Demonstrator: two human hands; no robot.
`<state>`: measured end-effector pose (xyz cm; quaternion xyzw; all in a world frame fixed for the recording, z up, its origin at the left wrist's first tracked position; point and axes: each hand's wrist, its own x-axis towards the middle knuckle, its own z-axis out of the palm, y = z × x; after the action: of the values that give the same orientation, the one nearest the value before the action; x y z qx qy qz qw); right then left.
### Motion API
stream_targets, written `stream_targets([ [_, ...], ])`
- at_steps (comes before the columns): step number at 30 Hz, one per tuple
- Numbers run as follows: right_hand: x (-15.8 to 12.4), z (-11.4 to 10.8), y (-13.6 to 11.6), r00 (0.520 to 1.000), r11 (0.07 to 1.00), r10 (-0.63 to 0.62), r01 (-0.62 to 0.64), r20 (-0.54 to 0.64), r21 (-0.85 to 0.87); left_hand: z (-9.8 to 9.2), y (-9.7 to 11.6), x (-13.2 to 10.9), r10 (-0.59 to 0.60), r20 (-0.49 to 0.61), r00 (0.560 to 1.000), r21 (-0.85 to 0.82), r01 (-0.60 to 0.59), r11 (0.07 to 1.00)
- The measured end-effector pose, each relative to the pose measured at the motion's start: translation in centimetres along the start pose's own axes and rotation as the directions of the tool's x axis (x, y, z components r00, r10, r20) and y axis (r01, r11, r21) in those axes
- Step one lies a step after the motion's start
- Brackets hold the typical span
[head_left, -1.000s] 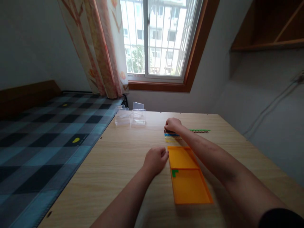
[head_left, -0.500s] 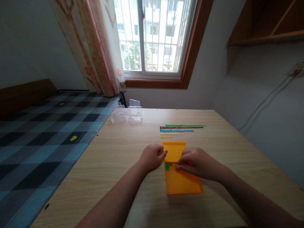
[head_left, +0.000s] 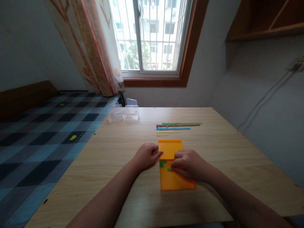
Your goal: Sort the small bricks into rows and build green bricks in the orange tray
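A hinged orange tray (head_left: 175, 185) lies spread on the wooden table, with a raised rim along its far edge. In its near half, at the upper left corner, sits an L-shaped group of green pieces (head_left: 161, 163). My right hand (head_left: 188, 165) is over the tray's right side, fingers closed in a pinch on a small green piece (head_left: 169, 169) that sticks out to the left. My left hand (head_left: 147, 155) is curled at the tray's left edge, its thumb overlapping the orange. Whatever those fingers may hold is hidden.
Beyond the tray run several rows of tiny coloured pieces, among them a green row (head_left: 181, 123) and a blue row (head_left: 172, 129). Clear plastic boxes (head_left: 131, 114) stand at the table's far left corner. A bed with a checked cover (head_left: 59, 136) adjoins on the left.
My right hand has shifted a little left and nearer over the tray, and more of the green piece shows. The left hand keeps its place at the edge. The whole view has shifted slightly.
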<state>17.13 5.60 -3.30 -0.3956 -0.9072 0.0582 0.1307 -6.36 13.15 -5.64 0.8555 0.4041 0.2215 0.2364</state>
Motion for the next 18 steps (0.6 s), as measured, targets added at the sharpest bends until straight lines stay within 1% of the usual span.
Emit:
stream_targets([
  [2,-0.1,0.2,0.3,0.999,0.998,-0.053,0.052,0.013,0.032,0.0,0.0,0.0,-0.008,0.008,1.0,-0.004,0.008,1.0],
  [5,0.0,0.7,0.3,0.997,0.996,-0.072,0.071,0.011,0.053,0.0,0.0,0.0,-0.018,0.022,1.0,-0.002,0.018,1.0],
  [12,0.6,1.4,-0.3,0.999,1.0,-0.014,0.014,-0.041,-0.017,-0.1,0.2,0.0,-0.045,0.083,0.996,0.043,0.041,0.998],
  [18,0.7,1.5,-0.5,0.999,1.0,0.009,-0.01,-0.051,-0.017,-0.2,0.3,0.1,-0.049,0.106,0.993,0.061,0.043,0.997],
])
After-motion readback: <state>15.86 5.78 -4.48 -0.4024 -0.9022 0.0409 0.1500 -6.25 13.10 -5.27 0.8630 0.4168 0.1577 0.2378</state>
